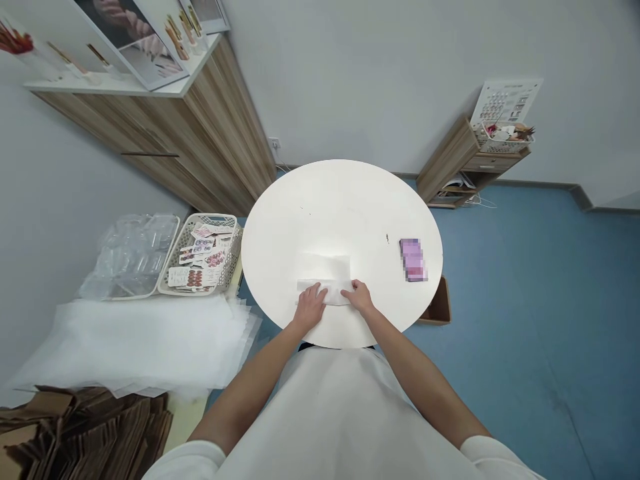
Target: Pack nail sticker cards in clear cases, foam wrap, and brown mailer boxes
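A thin white sheet [334, 269], partly folded over near its front edge, lies towards the near side of the round white table [340, 193]. My left hand [311, 307] rests on the folded part with its fingers spread, pressing it against the tabletop. At the fold's right end, my right hand [358, 295] has thumb and forefinger around the edge of the sheet. Whether anything is wrapped inside the fold cannot be seen.
A pixelated purple rectangular object [413, 260] lies at the table's right. On the left are a basket of printed cards [234, 257], clear plastic trays [145, 247], stacked translucent white sheets [145, 337] and flattened cardboard [95, 440]. A brown bin [440, 307] stands beneath the table's right edge.
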Action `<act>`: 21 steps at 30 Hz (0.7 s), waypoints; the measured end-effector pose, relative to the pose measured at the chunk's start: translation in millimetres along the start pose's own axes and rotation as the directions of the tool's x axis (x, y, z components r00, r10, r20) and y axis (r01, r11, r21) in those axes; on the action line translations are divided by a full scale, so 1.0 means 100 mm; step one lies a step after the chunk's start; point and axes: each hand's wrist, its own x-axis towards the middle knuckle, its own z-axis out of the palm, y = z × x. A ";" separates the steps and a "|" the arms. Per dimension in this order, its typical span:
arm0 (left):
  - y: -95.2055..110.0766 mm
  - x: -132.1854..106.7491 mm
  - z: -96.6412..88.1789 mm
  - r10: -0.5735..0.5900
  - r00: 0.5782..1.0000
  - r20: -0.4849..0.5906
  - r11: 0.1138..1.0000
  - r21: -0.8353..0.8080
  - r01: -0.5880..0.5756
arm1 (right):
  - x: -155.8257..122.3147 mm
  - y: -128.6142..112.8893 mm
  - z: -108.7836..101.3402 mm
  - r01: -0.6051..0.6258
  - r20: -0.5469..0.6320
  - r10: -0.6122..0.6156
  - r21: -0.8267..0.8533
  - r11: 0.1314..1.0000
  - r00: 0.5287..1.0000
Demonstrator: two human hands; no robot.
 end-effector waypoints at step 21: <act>0.51 0.25 0.01 0.238 0.963 0.127 0.956 -0.208 -0.208 | -0.01 0.05 -0.31 -0.021 0.013 0.018 0.324 0.946 1.000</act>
